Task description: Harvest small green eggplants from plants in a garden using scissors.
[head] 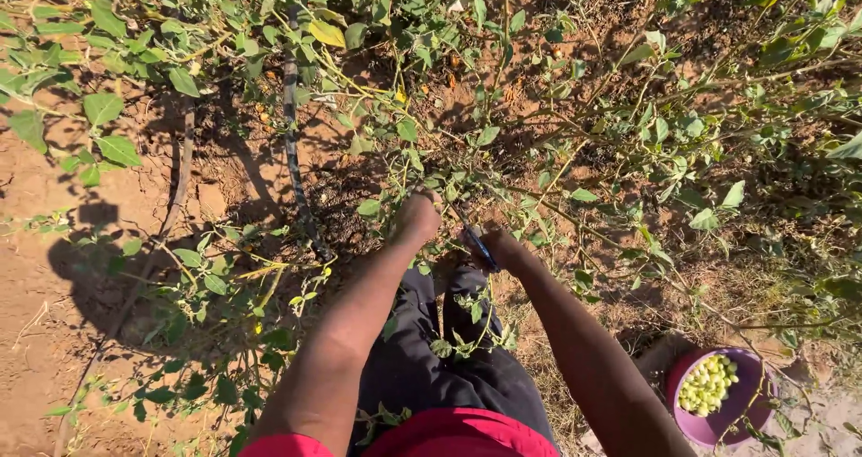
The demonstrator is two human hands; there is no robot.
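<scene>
Both hands were out in front of me, low in the bush (503, 152). My left hand (418, 216) was bunched closed around a clump of thin green stems and leaves, gripping them just above the soil (54, 268). My right hand (503, 247) sat just beside it, closed on a small dark tool (478, 244) with a bluish handle (snips, as far as I could tell), its tip pointing up toward the left hand and the stems held there. What the tip touched I could not tell, since leaves covered it.

Under the hands my dark trousers (431, 367) showed, with leafy sprigs lying across them, and a red hem at the bottom edge. A dark hose (292, 152) ran up through the bush to the left of my left hand, over reddish-brown soil streaked with shadow. Well apart, down at my right, stood a purple bowl (750, 408) partly filled with small pale-green round fruit (708, 385), thin branches crossing its rim.
</scene>
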